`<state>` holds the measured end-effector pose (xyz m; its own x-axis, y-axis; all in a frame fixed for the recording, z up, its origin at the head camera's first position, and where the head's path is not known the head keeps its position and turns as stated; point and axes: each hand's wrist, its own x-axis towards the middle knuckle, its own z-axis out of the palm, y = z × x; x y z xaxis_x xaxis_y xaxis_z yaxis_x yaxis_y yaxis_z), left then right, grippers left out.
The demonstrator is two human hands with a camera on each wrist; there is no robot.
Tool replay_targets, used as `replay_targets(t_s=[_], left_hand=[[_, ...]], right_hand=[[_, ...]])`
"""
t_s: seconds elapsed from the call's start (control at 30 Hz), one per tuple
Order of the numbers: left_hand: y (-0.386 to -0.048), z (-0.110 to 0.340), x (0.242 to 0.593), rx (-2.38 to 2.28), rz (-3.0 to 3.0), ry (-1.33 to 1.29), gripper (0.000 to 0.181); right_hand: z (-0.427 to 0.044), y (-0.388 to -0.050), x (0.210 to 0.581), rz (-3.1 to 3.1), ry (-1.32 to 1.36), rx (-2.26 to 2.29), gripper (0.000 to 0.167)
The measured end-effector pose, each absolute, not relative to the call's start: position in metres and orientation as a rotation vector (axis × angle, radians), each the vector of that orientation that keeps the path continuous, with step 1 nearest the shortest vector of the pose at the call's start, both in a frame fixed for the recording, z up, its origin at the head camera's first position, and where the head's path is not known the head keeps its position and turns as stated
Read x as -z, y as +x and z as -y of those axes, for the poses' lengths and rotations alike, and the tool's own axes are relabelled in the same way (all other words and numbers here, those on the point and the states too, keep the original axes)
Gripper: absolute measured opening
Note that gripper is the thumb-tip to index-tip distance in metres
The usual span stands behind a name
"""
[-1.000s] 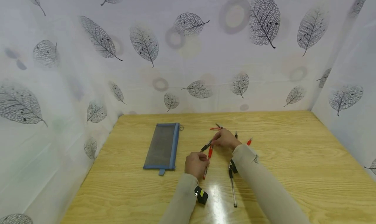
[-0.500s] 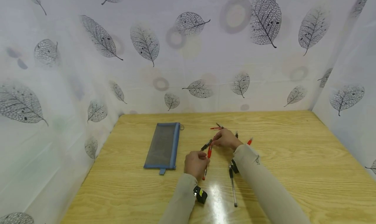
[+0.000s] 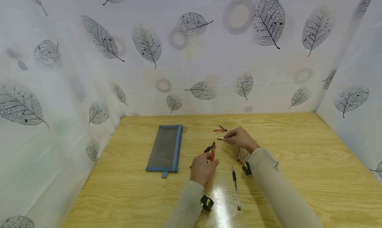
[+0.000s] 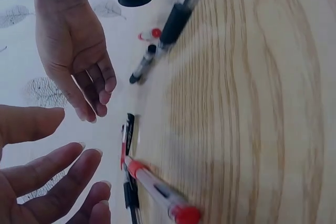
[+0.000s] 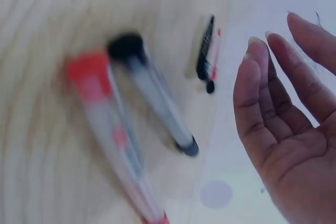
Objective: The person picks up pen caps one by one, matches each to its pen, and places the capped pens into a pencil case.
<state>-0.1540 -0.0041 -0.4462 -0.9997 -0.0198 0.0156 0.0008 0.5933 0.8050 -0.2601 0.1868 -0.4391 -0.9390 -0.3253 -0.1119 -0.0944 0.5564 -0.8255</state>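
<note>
My left hand (image 3: 204, 168) hovers over a red pen (image 3: 213, 151) and a black pen (image 3: 209, 147). Its thumb and fingers (image 4: 73, 169) are spread, with nothing between them. My right hand (image 3: 240, 138) is further back, fingers bent loosely; the right wrist view shows nothing in its grasp. A small dark-and-pale tip (image 3: 220, 138) appears at its fingertips in the head view, and I cannot tell whether they touch it. Below its wrist lie another black pen (image 5: 157, 100) and another red pen (image 5: 118, 135), partly hidden by the hand in the head view.
A blue-edged mesh zip pouch (image 3: 164, 148) lies flat on the left. A clear pen with black grip (image 3: 235, 188) lies near the front. Small red and black pens (image 3: 220, 130) lie at the back. Leaf-printed curtains (image 3: 203, 55) surround the wooden table (image 3: 298, 161).
Both hands have come away from the red pen they were on. My right hand has moved right and slightly back; the left has spread its fingers and shifted a little right.
</note>
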Motion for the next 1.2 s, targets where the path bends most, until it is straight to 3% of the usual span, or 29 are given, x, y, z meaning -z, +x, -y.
replay_targets(t_s=[0.27,0.67,0.9,1.2], left_hand=[[-0.141,-0.010,0.445,1.660,2.782,-0.096,0.030],[-0.129,-0.031,0.464,2.269,2.559,0.230,0.032],[-0.126,-0.040,0.472,2.332,2.444,0.442,0.029],[-0.123,-0.051,0.476,2.148,2.548,0.455,0.030]], right_hand=[[-0.217,-0.244,0.425,-2.545,-0.342,1.433,0.040],[-0.245,-0.227,0.417,-2.581,-0.230,1.472,0.045],[-0.251,-0.223,0.417,-2.574,-0.192,1.490,0.047],[-0.254,-0.221,0.420,-2.563,-0.176,1.525,0.047]])
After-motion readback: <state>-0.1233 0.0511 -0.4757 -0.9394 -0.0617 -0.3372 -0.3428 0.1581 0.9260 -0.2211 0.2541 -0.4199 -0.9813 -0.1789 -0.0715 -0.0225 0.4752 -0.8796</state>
